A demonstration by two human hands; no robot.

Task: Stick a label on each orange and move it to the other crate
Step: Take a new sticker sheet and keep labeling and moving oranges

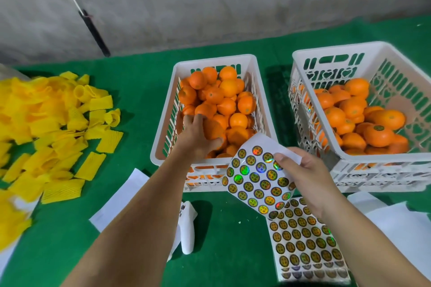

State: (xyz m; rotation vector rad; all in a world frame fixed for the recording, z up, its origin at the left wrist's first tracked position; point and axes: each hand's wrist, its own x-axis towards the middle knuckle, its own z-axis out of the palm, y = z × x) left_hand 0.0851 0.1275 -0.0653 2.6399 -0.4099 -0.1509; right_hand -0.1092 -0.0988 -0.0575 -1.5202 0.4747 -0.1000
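Two white slotted crates stand on a green cloth. The middle crate (163,137) is heaped with oranges. My left hand (194,137) reaches into its near end and grips one orange (212,130). The right crate (300,58) holds several oranges, some with round stickers, such as a labelled orange (377,134). My right hand (307,175) holds up a sheet of round holographic labels (256,179) in front of the middle crate, thumb on one label near the sheet's edge.
A second label sheet (305,247) lies flat near the front edge. White backing papers (121,196) lie around it. A white curled paper (186,228) rests by my left forearm. A heap of yellow foam net sleeves (46,128) covers the left side.
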